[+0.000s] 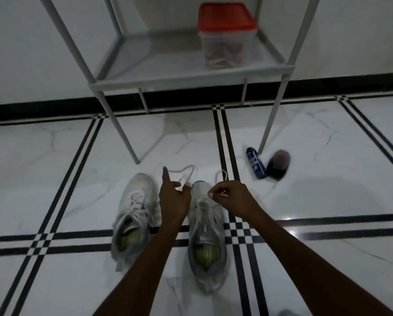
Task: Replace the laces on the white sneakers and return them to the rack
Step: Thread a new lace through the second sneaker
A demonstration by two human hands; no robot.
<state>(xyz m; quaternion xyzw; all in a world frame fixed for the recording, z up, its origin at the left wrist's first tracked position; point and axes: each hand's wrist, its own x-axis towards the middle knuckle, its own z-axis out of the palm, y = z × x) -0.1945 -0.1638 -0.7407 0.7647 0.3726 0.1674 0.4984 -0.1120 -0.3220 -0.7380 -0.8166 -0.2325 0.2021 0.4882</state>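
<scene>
Two white sneakers stand side by side on the tiled floor, toes pointing away from me. The left sneaker (134,215) is laced. Over the toe end of the right sneaker (205,233) both hands work a white lace (182,173). My left hand (174,199) pinches one strand, with the index finger sticking up, and a loop of lace curls beyond it. My right hand (233,197) pinches the other strand, whose end loops up past the toe. The grey metal rack (191,76) stands just behind the shoes.
A clear tub with a red lid (226,35) sits on the rack's low shelf. A blue bottle (256,163) and a dark round container (278,164) lie on the floor by the rack's right front leg. The wall runs behind the rack.
</scene>
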